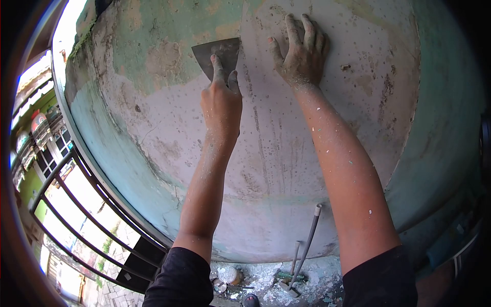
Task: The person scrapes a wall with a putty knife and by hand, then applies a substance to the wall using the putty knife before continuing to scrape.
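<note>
My left hand [222,102] is closed around a wide, dark-bladed paint scraper [217,50], its index finger stretched along the blade. The blade lies against the wall [286,143], near the border between green paint and a pale scraped patch. The scraper's handle is hidden in my grip. To the right and slightly higher, my right hand [302,56] rests on the pale surface with fingers apart and nothing held. Dust coats the fingers, and small paint flakes cling to my right forearm.
Paint chips [255,276] litter the floor below. A long-handled tool [307,245] leans against the wall's foot beside a thinner stick [295,257]. A small round container [230,275] stands on the floor. Metal railing [84,210] runs along the left, with a paved area beyond.
</note>
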The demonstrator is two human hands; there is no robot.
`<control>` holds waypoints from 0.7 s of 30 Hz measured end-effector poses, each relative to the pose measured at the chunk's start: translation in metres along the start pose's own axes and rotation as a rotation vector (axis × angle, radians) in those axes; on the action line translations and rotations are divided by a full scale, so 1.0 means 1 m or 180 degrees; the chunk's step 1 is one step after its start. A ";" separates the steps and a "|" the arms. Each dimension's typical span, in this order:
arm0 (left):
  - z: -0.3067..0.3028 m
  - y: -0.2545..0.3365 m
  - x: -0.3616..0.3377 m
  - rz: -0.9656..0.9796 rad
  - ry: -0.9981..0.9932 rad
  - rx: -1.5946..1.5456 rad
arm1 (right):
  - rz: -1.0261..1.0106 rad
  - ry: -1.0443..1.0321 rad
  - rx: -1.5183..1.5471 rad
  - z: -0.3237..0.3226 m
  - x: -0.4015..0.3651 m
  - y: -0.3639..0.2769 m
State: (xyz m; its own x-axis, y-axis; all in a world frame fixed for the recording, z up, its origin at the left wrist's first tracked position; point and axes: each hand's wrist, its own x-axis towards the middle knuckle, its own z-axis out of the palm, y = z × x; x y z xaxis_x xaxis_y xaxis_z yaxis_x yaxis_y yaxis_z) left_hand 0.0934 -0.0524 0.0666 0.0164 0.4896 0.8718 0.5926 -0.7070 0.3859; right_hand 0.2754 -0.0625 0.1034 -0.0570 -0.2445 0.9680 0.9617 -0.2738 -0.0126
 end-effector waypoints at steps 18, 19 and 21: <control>-0.007 0.011 0.050 0.0346 0.0822 -0.1020 | -0.0101 0.0169 -0.0046 0.002 0.001 0.003; -0.015 0.010 0.032 0.0349 0.0814 -0.1014 | -0.0109 0.0156 -0.0024 0.002 0.000 0.003; -0.032 0.011 -0.010 -0.0485 -0.0159 -0.1544 | -0.0088 0.0125 -0.0050 0.000 0.001 0.001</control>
State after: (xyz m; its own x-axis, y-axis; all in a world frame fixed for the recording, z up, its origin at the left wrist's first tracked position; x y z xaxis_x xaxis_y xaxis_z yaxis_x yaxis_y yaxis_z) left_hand 0.0742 -0.0817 0.0718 0.0044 0.6211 0.7837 0.1495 -0.7753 0.6136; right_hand 0.2768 -0.0627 0.1040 -0.0942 -0.2728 0.9575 0.9553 -0.2955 0.0097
